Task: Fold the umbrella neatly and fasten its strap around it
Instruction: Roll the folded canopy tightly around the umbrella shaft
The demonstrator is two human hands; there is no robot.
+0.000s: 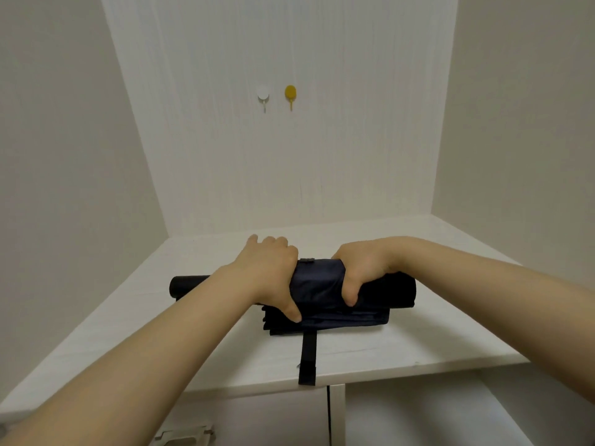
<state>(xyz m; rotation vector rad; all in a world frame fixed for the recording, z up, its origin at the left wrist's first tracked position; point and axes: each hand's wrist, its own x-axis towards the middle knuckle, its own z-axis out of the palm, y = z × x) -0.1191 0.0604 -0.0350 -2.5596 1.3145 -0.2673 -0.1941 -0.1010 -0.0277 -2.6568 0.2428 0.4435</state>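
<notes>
Home nook; wall hooks (263, 95); cabinet (257, 416)

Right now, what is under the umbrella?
The umbrella lies on a white shelf, gripped by the left hand and right hand. Its strap pokes out toward the shelf's front edge. Anything else beneath is covered.
</notes>
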